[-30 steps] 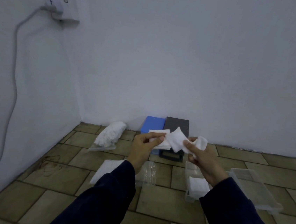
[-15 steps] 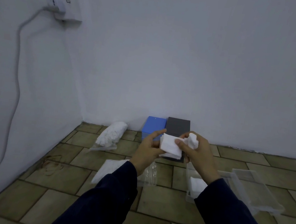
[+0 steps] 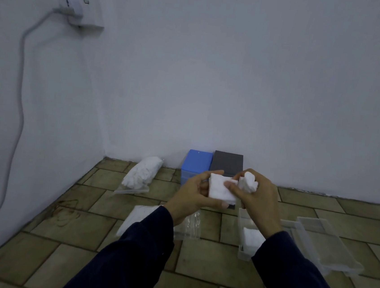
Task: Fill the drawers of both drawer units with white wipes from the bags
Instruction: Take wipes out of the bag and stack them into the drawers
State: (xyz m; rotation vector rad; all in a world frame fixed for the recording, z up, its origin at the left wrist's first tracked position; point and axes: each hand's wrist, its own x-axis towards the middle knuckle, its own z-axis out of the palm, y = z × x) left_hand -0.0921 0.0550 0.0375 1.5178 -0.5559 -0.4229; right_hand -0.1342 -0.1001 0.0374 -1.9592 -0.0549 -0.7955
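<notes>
Risk first: two loads of soft wipes held at once, well above the floor, with nothing under them but tile. Folded wipe stack (image 3: 220, 189) cradled in the left hand (image 3: 196, 197) at centre frame, thumb along the underside, upper fingers curled over the top edge; likely to fan apart or slide out sideways if that loose cradle tilts. Crumpled wipe (image 3: 248, 181) bunched in the right hand (image 3: 257, 197), fingers wrapped round it while the right thumb (image 3: 230, 185) presses on the face of the stack; could drag the top sheet askew, or drop the bunch once the thumb lifts. Both hands raised side by side in front of the drawer units, knuckles outward, forearms in dark sleeves rising from the bottom edge. Blue drawer unit (image 3: 197, 162) and dark drawer unit (image 3: 228, 162) against the wall at centre, partly hidden behind the hands, so alignment on return hard to judge. Clear drawer (image 3: 242, 250) on the floor at lower right, a few wipes already inside, directly below the right wrist; an empty clear drawer (image 3: 328, 247) just beside it further right, easy to knock with a sleeve on the way down. Full bag of wipes (image 3: 141, 174) at left of centre near the wall; an opened bag (image 3: 187, 228) under the left forearm, mouth slack, contents apt to spill if nudged. Much filling apparently left to do.
</notes>
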